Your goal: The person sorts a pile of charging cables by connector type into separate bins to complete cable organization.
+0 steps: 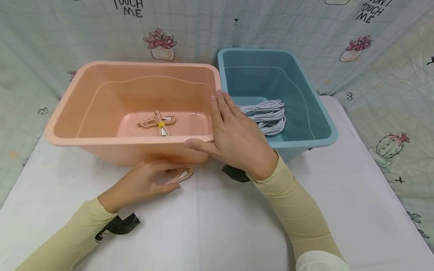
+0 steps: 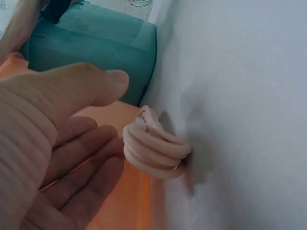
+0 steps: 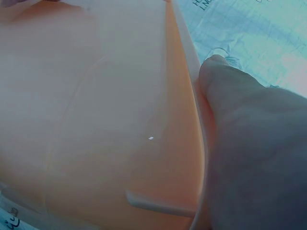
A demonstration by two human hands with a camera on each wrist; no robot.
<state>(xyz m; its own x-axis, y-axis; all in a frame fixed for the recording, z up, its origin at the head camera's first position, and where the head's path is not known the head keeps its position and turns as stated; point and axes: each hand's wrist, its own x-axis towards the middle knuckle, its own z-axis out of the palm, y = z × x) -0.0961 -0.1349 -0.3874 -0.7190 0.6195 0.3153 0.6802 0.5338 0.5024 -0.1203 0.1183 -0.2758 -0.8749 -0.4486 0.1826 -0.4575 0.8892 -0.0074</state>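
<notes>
In front of the peach plastic bin (image 1: 135,141), a small coiled peach cable (image 1: 184,174) lies on the white table. My left hand (image 1: 140,184) is beside that coil, its thumb and fingers spread apart. The left wrist view shows the fingertips right at the edge of the coil (image 2: 156,148), not closed around it. Laid over the bin's right front corner, my right hand (image 1: 239,141) has its fingers straight along the rim and its thumb over the front edge. Inside the bin sits a peach cable bundle (image 1: 149,122) tied with a yellow band.
A blue bin (image 1: 313,143) stands against the right side of the peach one, with bundled pale grey cables (image 1: 271,116) inside. Behind both hangs a patterned cloth (image 1: 196,34). The white table (image 1: 217,229) ends in an edge at the right.
</notes>
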